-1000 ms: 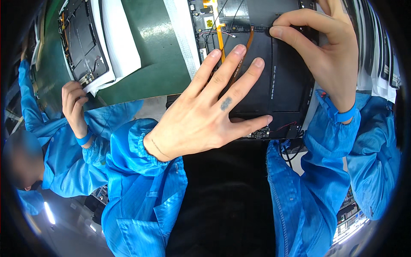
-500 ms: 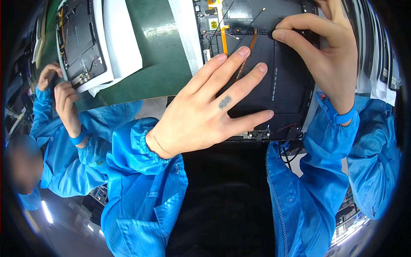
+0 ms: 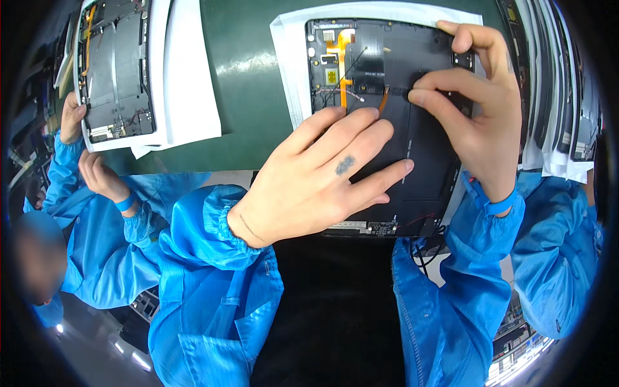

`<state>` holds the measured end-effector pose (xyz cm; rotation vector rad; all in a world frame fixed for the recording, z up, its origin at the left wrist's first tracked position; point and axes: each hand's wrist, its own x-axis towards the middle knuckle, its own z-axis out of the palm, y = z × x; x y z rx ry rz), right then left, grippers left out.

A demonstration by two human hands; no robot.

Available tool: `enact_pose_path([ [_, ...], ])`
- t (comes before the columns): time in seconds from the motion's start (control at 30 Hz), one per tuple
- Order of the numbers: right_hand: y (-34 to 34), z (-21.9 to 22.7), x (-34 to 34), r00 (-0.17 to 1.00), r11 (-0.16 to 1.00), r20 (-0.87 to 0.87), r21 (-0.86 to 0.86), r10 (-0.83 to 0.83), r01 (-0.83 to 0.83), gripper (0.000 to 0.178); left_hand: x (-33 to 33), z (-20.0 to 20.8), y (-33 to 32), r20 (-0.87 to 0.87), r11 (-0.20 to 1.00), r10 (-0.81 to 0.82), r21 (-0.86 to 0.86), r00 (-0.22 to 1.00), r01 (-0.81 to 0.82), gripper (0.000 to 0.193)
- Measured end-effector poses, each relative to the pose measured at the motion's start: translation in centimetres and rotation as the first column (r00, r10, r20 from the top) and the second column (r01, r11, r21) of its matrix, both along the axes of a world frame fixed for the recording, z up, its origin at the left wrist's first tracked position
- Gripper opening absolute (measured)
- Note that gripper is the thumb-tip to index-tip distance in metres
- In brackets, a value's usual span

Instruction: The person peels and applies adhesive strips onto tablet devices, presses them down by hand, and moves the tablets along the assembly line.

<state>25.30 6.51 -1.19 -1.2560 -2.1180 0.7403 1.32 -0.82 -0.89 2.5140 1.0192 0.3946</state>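
A black electronic device housing, opened up (image 3: 429, 151), lies in front of me with its inner parts showing. Across its lower left half rests my left hand (image 3: 322, 171), fingers spread and slightly bent, holding nothing. Its fingertips lie by an orange ribbon cable (image 3: 343, 97) and a narrower brown-orange ribbon cable (image 3: 383, 102). My right hand (image 3: 480, 103) pinches thumb and forefinger together over the upper middle of the housing. Whatever is between those fingertips is too small to make out. The other right fingers reach the housing's upper right corner.
White sheeting (image 3: 287, 51) lies under the housing on a green tabletop (image 3: 242, 97). At left, a co-worker's hands (image 3: 100, 177) are at a similar device (image 3: 119, 71). More devices with white sheets (image 3: 545, 97) stand in a row along the right. Another blue sleeve (image 3: 548, 258) shows at right.
The housing and my hands sit lower in the view, showing more of the housing's top edge. My left fingers have bent and drawn closer together. My right hand keeps its pinch.
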Motion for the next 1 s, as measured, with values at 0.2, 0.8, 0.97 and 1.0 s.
enact_pose_path([
  [0.2,-0.3,-0.7,-0.2,1.000,0.995,0.007,-0.100,-0.018,0.019,0.016,0.4,0.4,0.6,-0.026,0.979,0.110,-0.169,0.994,-0.113,0.054],
  [0.8,-0.3,0.5,-0.3,0.998,0.994,0.013,-0.097,-0.058,0.058,0.016,0.7,1.0,1.8,-0.100,0.989,0.143,-0.035,0.985,-0.147,0.049],
  [0.97,-0.6,0.7,-1.0,0.989,0.986,0.057,-0.085,-0.139,0.143,0.018,1.1,0.4,2.7,-0.120,0.982,0.186,0.042,0.975,-0.182,0.053],
  [1.0,-0.2,0.1,-0.4,0.992,0.994,0.072,-0.037,-0.099,0.102,0.026,1.0,0.3,3.2,-0.072,0.978,0.194,0.092,0.978,-0.188,0.053],
])
